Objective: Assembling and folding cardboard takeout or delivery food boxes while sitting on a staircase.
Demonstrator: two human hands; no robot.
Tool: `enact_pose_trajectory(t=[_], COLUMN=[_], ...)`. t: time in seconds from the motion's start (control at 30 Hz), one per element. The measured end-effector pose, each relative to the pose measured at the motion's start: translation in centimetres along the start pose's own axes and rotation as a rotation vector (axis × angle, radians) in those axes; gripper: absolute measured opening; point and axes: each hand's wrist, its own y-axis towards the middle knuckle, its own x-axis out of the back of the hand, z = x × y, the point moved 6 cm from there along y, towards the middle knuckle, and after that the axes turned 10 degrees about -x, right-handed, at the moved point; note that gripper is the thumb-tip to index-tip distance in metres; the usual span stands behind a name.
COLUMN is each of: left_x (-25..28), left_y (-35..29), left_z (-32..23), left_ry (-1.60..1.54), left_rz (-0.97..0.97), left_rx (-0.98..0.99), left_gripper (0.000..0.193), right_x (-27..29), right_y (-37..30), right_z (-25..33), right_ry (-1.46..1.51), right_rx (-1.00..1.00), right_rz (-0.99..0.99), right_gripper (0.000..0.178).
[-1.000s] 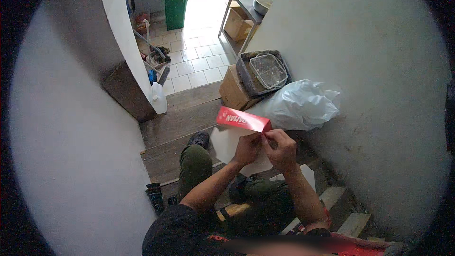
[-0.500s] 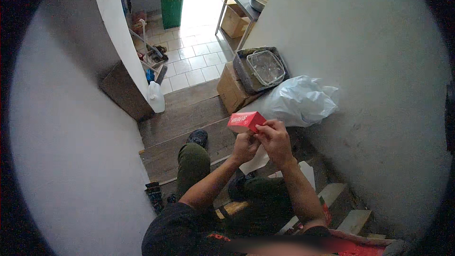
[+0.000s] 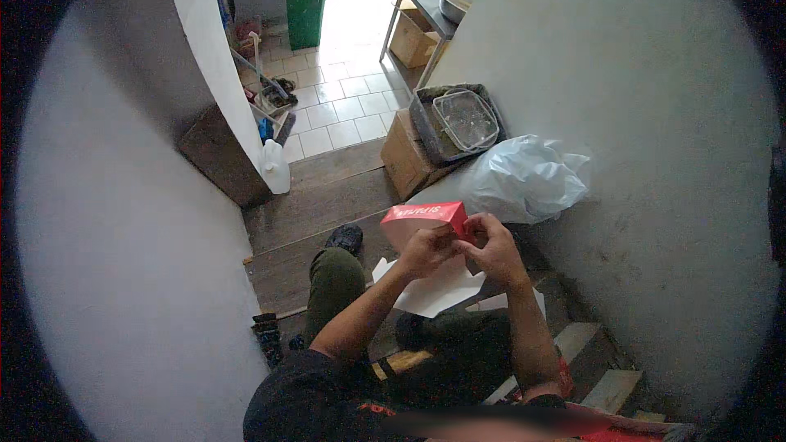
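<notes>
A red cardboard box (image 3: 422,214) with white lettering is held up in front of me above the stairs. My left hand (image 3: 429,252) is closed around its near side. At the right end, the bent fingers of my right hand (image 3: 493,247) pinch the box's edge. White card flaps (image 3: 438,290) spread out below my hands, over my lap; whether they all belong to the box I cannot tell. Another white card piece (image 3: 524,303) lies beside my right forearm.
Wooden steps (image 3: 327,188) lead down to a tiled floor. On the right, a white plastic bag (image 3: 532,176) and a brown carton (image 3: 407,155) carrying a grey crate (image 3: 463,119) stand by the wall. A white jug (image 3: 275,168) is at the left wall's end.
The box has turned and moved slightly left, and more white card shows below it. My left hand has shifted up along it; my right fingers have spread a little at its end.
</notes>
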Motion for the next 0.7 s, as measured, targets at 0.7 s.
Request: enact_pose_trajectory(t=[0.7], left_x=[0.3], left_y=[0.1], left_z=[3.5], left_ry=[-0.152], left_rz=[-0.048], left_rx=[0.001], left_gripper=[0.009], right_x=[-0.1], right_y=[-0.3], right_z=[-0.6], right_ry=[0.27], right_rx=[-0.03], right_rz=[0.188], right_gripper=[0.046])
